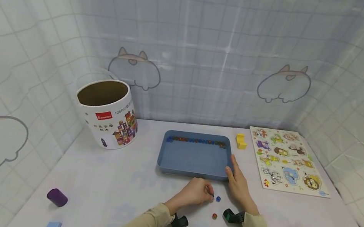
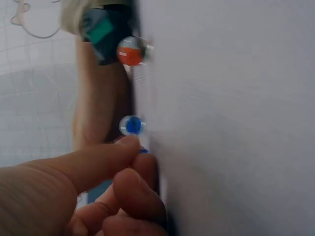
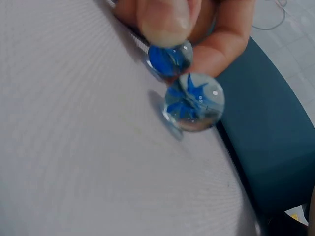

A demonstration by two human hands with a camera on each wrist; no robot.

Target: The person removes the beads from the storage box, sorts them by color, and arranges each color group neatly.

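I have the left hand (image 1: 194,191) clamped, thumb against finger, on a blue marble (image 3: 166,61) just short of the tray's (image 1: 194,161) near edge. The right hand (image 1: 239,186) lies fingers straight along the tray's right wall; I'd let it brace there. A second blue marble (image 1: 218,199) sits just beside my pinch, an orange marble (image 1: 214,216) farther out from the tray. I'd lift straight up, squeezing lightly, since a slick ball could squirt out or set its neighbour rolling.

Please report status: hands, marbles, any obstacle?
Left fingers pinching blue marble. Right fingers touching blue tray. Second blue marble, orange marble loose nearby. Nothing visibly blocking.
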